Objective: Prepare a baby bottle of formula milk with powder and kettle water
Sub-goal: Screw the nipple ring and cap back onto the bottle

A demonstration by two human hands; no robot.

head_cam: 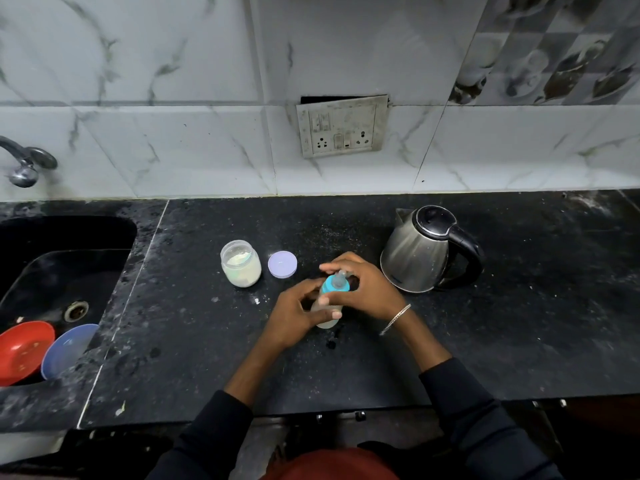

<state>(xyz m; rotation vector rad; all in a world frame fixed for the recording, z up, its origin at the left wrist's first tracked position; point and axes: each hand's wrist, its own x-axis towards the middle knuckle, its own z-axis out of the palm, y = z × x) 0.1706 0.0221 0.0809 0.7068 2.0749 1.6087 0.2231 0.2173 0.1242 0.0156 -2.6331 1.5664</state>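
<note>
A baby bottle (pixel 328 315) with milky liquid and a teal collar with a clear teat (pixel 335 283) stands on the black counter (pixel 207 341). My left hand (pixel 294 315) grips the bottle's body from the left. My right hand (pixel 363 289) wraps around the teal collar from the right. An open glass jar of white powder (pixel 241 263) stands to the left, with its lilac lid (pixel 282 264) lying beside it. A steel kettle (pixel 420 252) with a black handle sits to the right, lid closed.
A black sink (pixel 52 271) at the left holds a red bowl (pixel 22 351) and a blue bowl (pixel 67 348). A tap (pixel 24 162) juts from the marble wall. A socket panel (pixel 341 128) is behind. Spilled powder specks dot the counter.
</note>
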